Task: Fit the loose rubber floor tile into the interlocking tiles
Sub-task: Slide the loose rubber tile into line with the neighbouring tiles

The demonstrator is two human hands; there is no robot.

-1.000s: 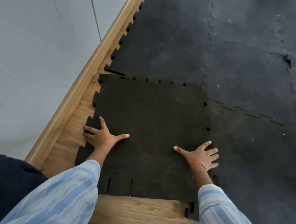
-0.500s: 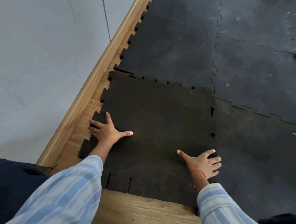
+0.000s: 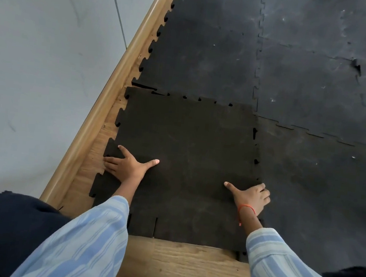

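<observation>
The loose black rubber tile [image 3: 187,152] lies flat on the wooden floor, its toothed far edge against the laid interlocking tiles [image 3: 209,51]. Small gaps show along its far seam and its right seam. My left hand [image 3: 127,165] presses flat on the tile's left edge, fingers spread over the teeth. My right hand [image 3: 250,196] presses flat on the tile's right edge where it meets the neighbouring tile [image 3: 319,186], with its fingers curled at the seam. Neither hand grips anything.
A wooden skirting board [image 3: 104,107] runs diagonally along the grey wall [image 3: 38,66] on the left. Bare wooden floor [image 3: 186,269] shows in front of the tile's near edge. A torn spot [image 3: 357,65] marks a far right tile. My dark-clad knees sit at both lower corners.
Both hands stay pressed on the tile. The tile has slid a little farther toward the laid tiles, and the gaps at the right seam have narrowed.
</observation>
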